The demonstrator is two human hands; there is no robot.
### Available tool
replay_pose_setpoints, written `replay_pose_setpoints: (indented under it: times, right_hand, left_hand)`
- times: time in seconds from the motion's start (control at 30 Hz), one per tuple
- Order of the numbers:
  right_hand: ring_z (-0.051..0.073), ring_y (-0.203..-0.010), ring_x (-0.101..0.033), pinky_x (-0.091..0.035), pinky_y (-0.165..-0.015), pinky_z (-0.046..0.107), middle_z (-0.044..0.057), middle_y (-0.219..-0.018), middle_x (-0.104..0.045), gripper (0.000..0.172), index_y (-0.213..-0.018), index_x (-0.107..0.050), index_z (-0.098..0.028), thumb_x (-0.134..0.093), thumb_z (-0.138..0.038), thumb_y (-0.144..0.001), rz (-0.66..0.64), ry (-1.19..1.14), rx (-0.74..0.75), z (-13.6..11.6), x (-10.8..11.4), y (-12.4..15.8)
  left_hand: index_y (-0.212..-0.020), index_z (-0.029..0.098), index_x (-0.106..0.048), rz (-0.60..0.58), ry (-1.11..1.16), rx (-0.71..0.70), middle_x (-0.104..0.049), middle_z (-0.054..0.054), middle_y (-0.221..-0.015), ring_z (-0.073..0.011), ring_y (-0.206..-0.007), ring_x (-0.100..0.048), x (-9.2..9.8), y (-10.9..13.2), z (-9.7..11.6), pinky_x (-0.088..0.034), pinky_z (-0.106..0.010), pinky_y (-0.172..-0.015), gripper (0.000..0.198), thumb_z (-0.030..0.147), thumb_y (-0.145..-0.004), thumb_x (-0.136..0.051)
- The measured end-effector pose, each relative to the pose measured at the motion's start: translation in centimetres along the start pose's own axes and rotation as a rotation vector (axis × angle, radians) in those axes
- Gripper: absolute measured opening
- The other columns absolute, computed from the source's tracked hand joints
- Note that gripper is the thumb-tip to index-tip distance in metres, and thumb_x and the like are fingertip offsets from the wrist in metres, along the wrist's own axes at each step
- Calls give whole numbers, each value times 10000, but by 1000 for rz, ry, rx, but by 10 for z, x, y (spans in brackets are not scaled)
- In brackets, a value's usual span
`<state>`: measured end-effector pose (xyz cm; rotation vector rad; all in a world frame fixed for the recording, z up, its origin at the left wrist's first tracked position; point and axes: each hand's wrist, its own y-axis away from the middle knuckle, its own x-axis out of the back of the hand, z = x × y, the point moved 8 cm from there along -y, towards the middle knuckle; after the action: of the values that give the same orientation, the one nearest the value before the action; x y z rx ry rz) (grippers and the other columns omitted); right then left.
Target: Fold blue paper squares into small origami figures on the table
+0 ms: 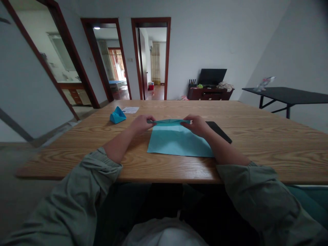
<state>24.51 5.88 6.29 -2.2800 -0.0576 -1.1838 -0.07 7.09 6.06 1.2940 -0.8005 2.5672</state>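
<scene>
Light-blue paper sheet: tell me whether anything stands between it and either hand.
Nothing visible does: the left hand and right hand both pinch the light-blue paper sheet along its far edge.

Paper (pixel 179 140) on the table (pixel 269 143)

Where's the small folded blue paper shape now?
Head view, left of centre: the folded blue paper shape sits on the wooden table, to the left of the left hand, beside a flat white card.
</scene>
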Motion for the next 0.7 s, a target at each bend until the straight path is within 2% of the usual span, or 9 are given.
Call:
replay_pose_setpoints:
  times: [0.03, 0.1, 0.23, 0.33, 0.43, 0.53, 0.7]
  right_hand:
    - [202, -808, -592, -440, -758, 314, 74, -899, -678, 303, -911, -710, -166, -586, -415, -790, 30, 32, 36, -1, 3, 0]
    - [220, -892, -598, -434, -843, 341, 88, -969, -677, 240, -919, -721, -190, -590, -344, -791, -10, 113, 105, -1, 0, 1]
    - [241, -970, -598, -419, -923, 366, 64, -1019, -686, 252, -963, -735, -234, -602, -235, -748, -282, 295, 128, 10, -23, 10]
    - [235, -995, -601, -435, -921, 342, 40, -1078, -682, 330, -1035, -718, -259, -589, -205, -736, -403, 305, 74, 18, -30, 19]
    - [235, -960, -617, -455, -889, 329, 45, -1083, -684, 338, -1044, -715, -255, -600, -217, -729, -425, 300, 28, 18, -27, 23]
    - [222, -865, -636, -476, -812, 312, 50, -995, -706, 301, -1014, -721, -233, -596, -240, -740, -432, 296, 2, 18, -24, 25]
    - [198, -827, -636, -475, -794, 296, 32, -939, -714, 237, -958, -720, -229, -602, -280, -759, -435, 232, -21, 22, -22, 25]
  left_hand:
    - [-887, 174, -697, 20, -52, -40, -681, -49, -879, -194, -854, -603, 2, 1, 3, -455, -310, -813, 255, 375, -762, -603]
    - [-884, 200, -705, -22, -131, -128, -684, -45, -929, -192, -924, -594, -3, 4, 10, -430, -306, -886, 196, 308, -777, -582]
    - [-940, 237, -719, -255, -221, -143, -688, -33, -987, -189, -947, -593, -30, 11, 5, -426, -288, -895, 233, 261, -775, -556]
    - [-1014, 241, -711, -362, -180, -90, -694, -21, -998, -171, -889, -606, -41, 16, -7, -448, -251, -823, 294, 279, -768, -555]
    - [-1035, 219, -708, -380, -146, -59, -703, -24, -934, -156, -804, -611, -39, 17, -18, -450, -230, -744, 322, 308, -760, -567]
    - [-1014, 210, -717, -374, -140, -38, -708, -24, -874, -154, -751, -608, -34, 17, -27, -438, -228, -687, 315, 332, -758, -580]
    - [-983, 214, -718, -397, -81, -27, -719, -18, -911, -153, -777, -619, -33, 16, -29, -435, -234, -711, 287, 355, -779, -574]
